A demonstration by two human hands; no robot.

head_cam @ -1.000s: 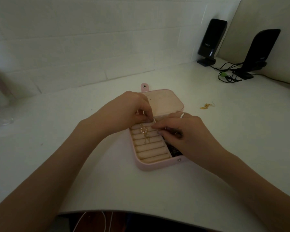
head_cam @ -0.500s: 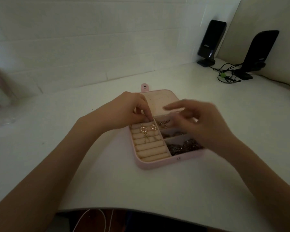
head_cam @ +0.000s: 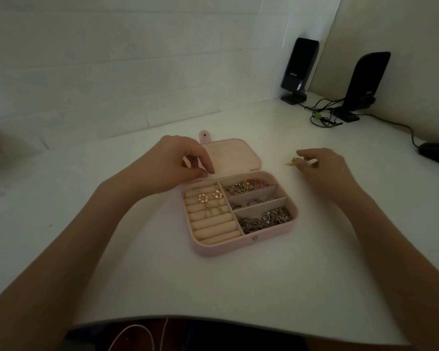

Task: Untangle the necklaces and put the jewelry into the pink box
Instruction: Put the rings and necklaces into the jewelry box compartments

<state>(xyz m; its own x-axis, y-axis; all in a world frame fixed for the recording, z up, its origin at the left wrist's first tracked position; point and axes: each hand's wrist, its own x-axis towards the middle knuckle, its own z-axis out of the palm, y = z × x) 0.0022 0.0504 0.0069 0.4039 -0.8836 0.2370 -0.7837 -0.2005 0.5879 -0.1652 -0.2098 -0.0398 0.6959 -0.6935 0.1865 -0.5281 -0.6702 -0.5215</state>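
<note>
Pink box (head_cam: 241, 243) lay open, lid (head_cam: 232, 157) hinged away, left hand (head_cam: 170, 164) loosely curled, empty, right hand (head_cam: 322, 168) pinched amber earring (head_cam: 291, 162), speaker logo unreadable.

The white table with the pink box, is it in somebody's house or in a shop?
Probably a desk in someone's home, though I can't be sure. Two black speakers with tangled cables stand at the back of the white table, against a plain wall, and the pink box holds someone's jewelry.

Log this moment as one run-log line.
right hand: touching gold piece on table | left hand: at back edge of pink box | box: open
</note>
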